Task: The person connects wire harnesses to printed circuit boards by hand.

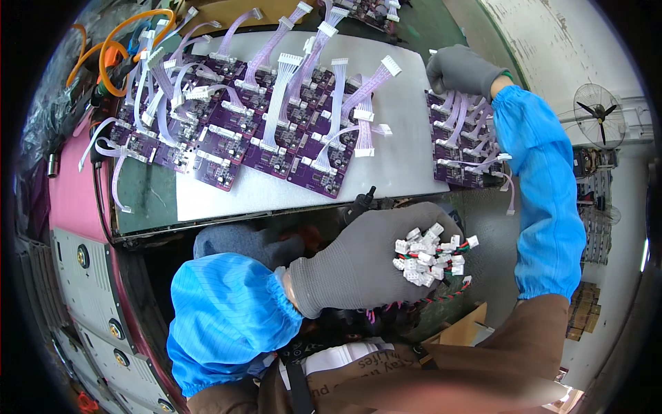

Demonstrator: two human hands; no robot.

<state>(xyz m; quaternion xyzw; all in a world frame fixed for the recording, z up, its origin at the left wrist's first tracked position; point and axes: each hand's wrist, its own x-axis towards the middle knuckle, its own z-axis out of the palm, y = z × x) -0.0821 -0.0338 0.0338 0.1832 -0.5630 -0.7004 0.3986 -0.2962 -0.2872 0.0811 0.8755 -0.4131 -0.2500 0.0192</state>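
My left hand (386, 255), in a grey glove, is closed around a bundle of thin wires with white plug connectors (426, 257) fanning out at its top. Red, green and black wires show among the plugs, and one twisted wire (448, 294) hangs below. Also gloved in grey, my right hand (460, 70) is curled at the far end of a purple circuit board (458, 176) on the right. A small white piece sticks out by its fingers; what they grip is hidden. Several white ribbon cables (458, 124) rise from that board.
On a white foam sheet (393, 165) to the left lie several purple circuit boards (214, 155) with upright ribbon cables (281, 103). An orange coiled hose (103, 58) and a dark tool stand at the far left. A fan (598, 114) is at the right wall.
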